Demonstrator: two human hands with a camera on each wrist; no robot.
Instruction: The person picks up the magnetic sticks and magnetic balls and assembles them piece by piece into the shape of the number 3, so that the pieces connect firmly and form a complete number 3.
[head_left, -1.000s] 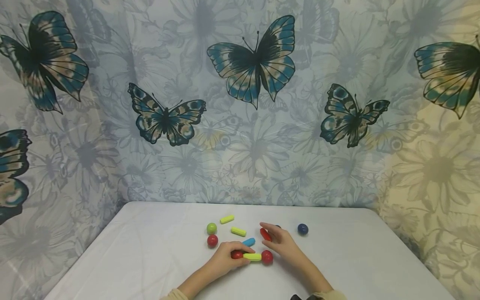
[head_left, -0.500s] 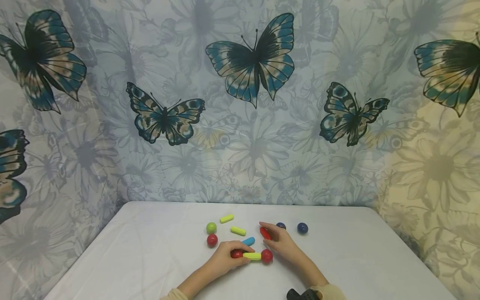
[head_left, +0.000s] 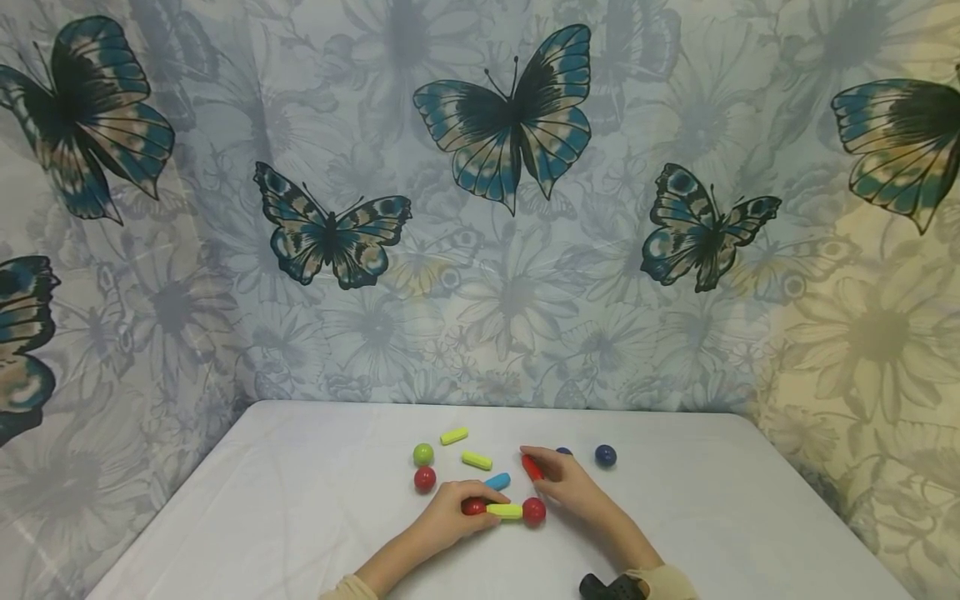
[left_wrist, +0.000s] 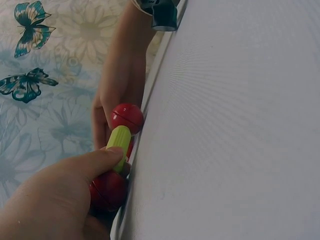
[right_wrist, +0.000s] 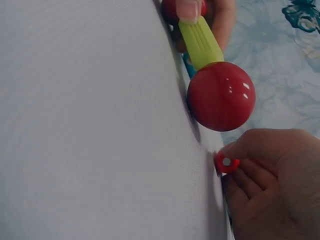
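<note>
My left hand (head_left: 453,510) grips a small dumbbell shape: a yellow-green ridged magnetic stick (head_left: 504,511) with a red ball (head_left: 534,512) at its right end and another red ball (head_left: 474,506) under my fingers. In the left wrist view, the left thumb (left_wrist: 115,152) presses on the stick. My right hand (head_left: 576,487), just beyond the right-hand ball, pinches a red stick (head_left: 532,467) between thumb and fingers. The right wrist view shows this red stick (right_wrist: 220,163) end-on, with a silver dot in its tip. Behind the left fingers lies a blue stick (head_left: 498,481), partly hidden.
On the white table (head_left: 300,483), a green ball (head_left: 423,454) and a red ball (head_left: 424,479) sit left of two yellow-green sticks (head_left: 477,460). To the right is a dark blue ball (head_left: 605,456); another dark blue ball (head_left: 564,451) is mostly covered by the right hand. Butterfly-patterned curtain stands behind.
My right hand has shifted slightly around the red stick, and the dark blue ball behind it shows a little more than a second ago. The left hand keeps its hold.
</note>
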